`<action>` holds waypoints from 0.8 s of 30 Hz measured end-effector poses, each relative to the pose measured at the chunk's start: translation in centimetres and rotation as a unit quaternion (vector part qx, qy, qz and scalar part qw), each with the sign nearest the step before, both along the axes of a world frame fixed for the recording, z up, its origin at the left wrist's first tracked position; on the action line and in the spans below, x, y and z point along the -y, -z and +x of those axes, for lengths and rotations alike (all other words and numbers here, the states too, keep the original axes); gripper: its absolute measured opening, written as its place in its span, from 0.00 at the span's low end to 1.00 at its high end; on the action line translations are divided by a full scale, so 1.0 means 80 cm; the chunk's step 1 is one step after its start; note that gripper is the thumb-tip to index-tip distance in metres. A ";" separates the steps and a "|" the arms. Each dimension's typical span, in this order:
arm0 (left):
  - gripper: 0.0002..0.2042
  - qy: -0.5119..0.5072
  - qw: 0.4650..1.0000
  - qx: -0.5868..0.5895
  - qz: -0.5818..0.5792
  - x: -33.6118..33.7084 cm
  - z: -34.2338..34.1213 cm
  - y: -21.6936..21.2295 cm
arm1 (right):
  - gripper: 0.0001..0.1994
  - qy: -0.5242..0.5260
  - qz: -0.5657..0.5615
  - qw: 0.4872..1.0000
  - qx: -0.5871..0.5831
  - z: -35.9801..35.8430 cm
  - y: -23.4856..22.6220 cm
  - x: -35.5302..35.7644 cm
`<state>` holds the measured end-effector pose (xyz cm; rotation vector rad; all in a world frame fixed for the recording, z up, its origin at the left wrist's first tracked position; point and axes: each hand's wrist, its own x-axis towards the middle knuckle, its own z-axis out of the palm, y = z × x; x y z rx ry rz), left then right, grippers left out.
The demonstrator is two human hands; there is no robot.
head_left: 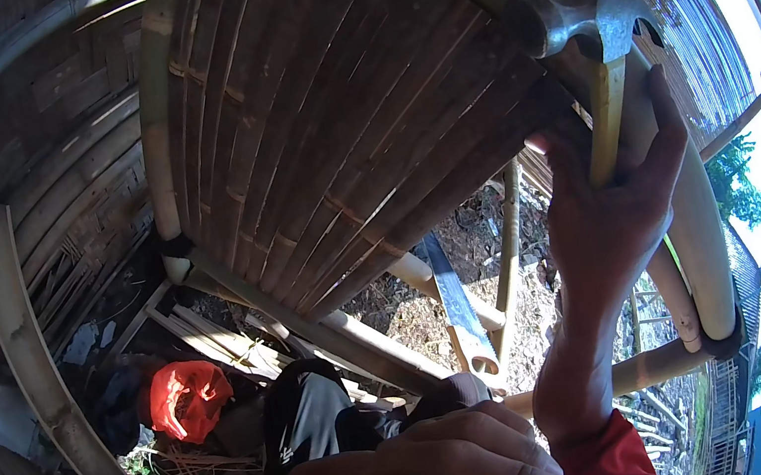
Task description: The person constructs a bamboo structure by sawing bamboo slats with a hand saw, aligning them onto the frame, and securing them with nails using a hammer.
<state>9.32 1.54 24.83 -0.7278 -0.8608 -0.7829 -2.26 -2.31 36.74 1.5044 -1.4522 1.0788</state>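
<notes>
My right hand (pixel 612 209) is raised and grips the yellow handle of a claw hammer (pixel 592 26). Its steel head sits against the upper edge of a woven bamboo panel (pixel 341 123), beside a thick green bamboo pole (pixel 689 216). My left hand (pixel 450 472) is low at the bottom of the view, fingers curled into a fist; whether anything is inside it is hidden. A machete-like blade (pixel 457 300) stands just above that hand, leaning on the bamboo frame.
Pale bamboo poles (pixel 20 338) frame the panel at left and below. Split bamboo strips (pixel 217 340) and a red plastic bag (pixel 186 399) lie on the ground. Woven bamboo walls (pixel 66 159) stand at left. Dry earth and sky show at right.
</notes>
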 end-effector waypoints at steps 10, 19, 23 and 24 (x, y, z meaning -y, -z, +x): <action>0.15 -0.136 0.988 0.060 -0.047 0.014 0.018 0.002 | 0.44 0.001 -0.003 1.000 -0.005 0.001 -0.001 -0.001; 0.11 -0.268 0.901 -0.050 0.338 0.120 -0.121 -0.045 | 0.41 0.009 0.012 0.996 0.084 0.007 -0.002 -0.005; 0.12 -0.348 0.890 -0.005 0.293 0.133 -0.122 -0.051 | 0.39 -0.013 0.057 0.986 0.153 0.015 -0.014 -0.010; 0.12 -0.376 0.878 0.006 0.295 0.133 -0.121 -0.055 | 0.41 -0.017 0.059 0.992 0.112 0.011 -0.017 -0.011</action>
